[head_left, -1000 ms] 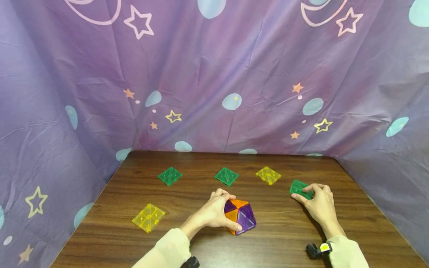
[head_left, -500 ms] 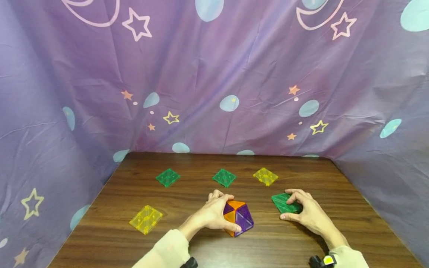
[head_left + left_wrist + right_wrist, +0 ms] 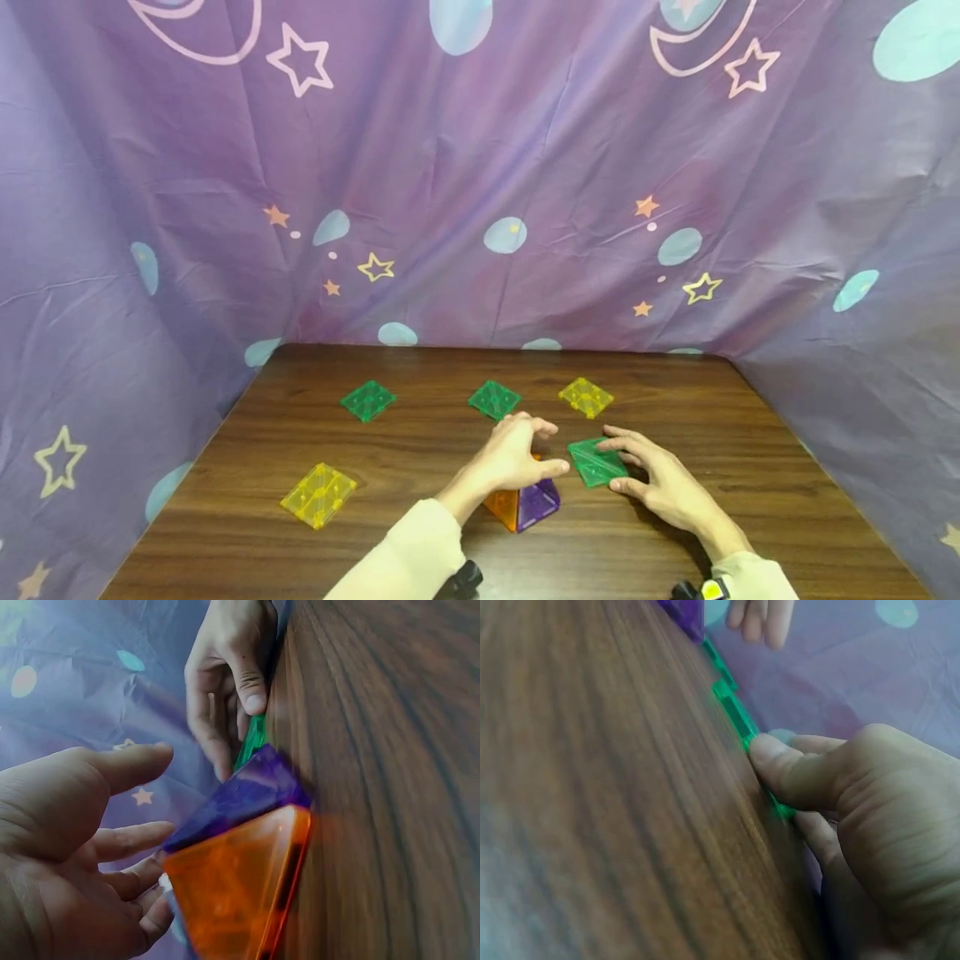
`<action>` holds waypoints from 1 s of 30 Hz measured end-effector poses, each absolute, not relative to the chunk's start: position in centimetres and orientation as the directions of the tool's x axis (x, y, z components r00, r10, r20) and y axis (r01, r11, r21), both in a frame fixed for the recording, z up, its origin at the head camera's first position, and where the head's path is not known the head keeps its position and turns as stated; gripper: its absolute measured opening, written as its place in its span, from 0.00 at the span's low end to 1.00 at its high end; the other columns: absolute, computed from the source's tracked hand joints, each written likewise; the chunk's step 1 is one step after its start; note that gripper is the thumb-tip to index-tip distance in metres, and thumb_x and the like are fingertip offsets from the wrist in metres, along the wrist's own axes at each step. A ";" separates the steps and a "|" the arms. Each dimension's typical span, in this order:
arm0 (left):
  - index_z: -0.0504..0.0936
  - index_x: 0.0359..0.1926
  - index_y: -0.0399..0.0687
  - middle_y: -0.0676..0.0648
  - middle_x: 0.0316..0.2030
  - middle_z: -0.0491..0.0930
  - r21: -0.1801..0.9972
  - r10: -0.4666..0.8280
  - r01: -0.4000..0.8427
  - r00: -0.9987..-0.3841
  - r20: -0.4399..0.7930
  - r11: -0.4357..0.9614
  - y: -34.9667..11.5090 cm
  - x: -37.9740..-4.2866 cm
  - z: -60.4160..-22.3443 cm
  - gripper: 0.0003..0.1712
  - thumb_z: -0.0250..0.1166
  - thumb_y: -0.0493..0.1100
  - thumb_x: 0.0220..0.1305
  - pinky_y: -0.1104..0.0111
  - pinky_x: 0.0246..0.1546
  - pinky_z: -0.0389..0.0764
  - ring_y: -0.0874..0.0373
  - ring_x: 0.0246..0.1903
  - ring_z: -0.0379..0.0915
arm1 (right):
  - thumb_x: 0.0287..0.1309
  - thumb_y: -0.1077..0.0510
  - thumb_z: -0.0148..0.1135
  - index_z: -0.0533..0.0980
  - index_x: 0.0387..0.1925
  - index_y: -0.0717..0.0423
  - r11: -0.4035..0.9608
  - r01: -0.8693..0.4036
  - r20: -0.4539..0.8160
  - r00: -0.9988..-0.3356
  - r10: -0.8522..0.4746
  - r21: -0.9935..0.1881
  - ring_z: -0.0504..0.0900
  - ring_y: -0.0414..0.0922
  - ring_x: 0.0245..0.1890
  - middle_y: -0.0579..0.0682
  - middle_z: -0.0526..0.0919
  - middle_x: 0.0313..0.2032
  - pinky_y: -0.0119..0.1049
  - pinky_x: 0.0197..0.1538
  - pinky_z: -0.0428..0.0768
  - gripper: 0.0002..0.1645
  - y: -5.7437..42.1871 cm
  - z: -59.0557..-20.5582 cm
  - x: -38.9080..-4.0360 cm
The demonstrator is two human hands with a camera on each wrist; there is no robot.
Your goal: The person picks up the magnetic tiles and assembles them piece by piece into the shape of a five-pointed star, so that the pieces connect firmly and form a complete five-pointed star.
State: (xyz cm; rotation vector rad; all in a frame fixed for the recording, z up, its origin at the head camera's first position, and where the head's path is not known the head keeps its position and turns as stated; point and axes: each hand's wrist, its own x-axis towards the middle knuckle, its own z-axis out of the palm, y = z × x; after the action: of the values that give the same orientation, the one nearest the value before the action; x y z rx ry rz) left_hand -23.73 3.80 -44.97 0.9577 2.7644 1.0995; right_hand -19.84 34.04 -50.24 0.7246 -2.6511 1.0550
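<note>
A low faceted dome of orange and purple magnetic tiles (image 3: 538,505) stands on the table, partly covered by my left hand (image 3: 504,460). That hand is above it with thumb and fingers spread. In the left wrist view, a gap separates the thumb from the dome's orange face (image 3: 232,889); whether a lower fingertip touches it I cannot tell. To the right, my right hand (image 3: 660,483) holds a translucent green square magnetic tile (image 3: 596,463) by its edges, thumb at the near side, fingers at the far side. The right wrist view shows this green tile (image 3: 736,714) nearly flat along the tabletop.
Along the back lie a green tile (image 3: 368,401), another green tile (image 3: 494,400) and a yellow tile (image 3: 586,397). A larger-looking yellow tile (image 3: 318,496) lies at the left. Patterned purple cloth (image 3: 480,167) surrounds the wooden table (image 3: 600,558) behind and at both sides.
My right hand has brought the green tile leftward from the right side, close to the dome. My left hand has let go of the dome and shifted up and to the right over it.
</note>
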 end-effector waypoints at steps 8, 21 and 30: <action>0.93 0.55 0.48 0.52 0.46 0.88 0.581 0.468 0.476 -0.866 0.178 0.660 6.5 -26.3 -49.1 0.24 0.83 0.53 0.61 0.57 0.58 0.75 0.51 0.52 0.75 | 0.64 0.67 0.78 0.79 0.70 0.59 0.615 -0.522 0.407 -0.851 -0.332 -0.591 0.85 0.52 0.60 0.54 0.86 0.63 0.38 0.60 0.88 0.34 33.7 -51.1 -20.2; 0.94 0.35 0.57 0.62 0.30 0.86 0.508 0.380 0.468 -0.884 0.274 0.723 8.0 -26.1 -49.7 0.18 0.93 0.49 0.43 0.61 0.46 0.77 0.61 0.38 0.73 | 0.63 0.67 0.79 0.86 0.61 0.50 0.607 -0.507 0.409 -0.860 -0.305 -0.612 0.85 0.43 0.53 0.47 0.88 0.55 0.34 0.54 0.85 0.26 33.1 -50.8 -20.3; 0.89 0.37 0.64 0.69 0.26 0.82 0.540 0.427 0.522 -0.852 0.302 0.660 8.1 -28.3 -52.3 0.19 0.91 0.51 0.48 0.70 0.42 0.80 0.72 0.30 0.76 | 0.69 0.72 0.70 0.79 0.67 0.72 0.350 -0.472 0.355 -0.867 -0.349 -0.809 0.88 0.43 0.55 0.70 0.78 0.63 0.32 0.57 0.88 0.27 33.1 -50.8 -20.4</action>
State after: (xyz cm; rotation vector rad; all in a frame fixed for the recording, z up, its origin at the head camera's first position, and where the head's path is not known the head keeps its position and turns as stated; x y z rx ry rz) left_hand -28.25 8.11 -52.31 0.8626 2.9965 1.0522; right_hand -20.41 33.09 -50.80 0.7584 -2.4798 1.5499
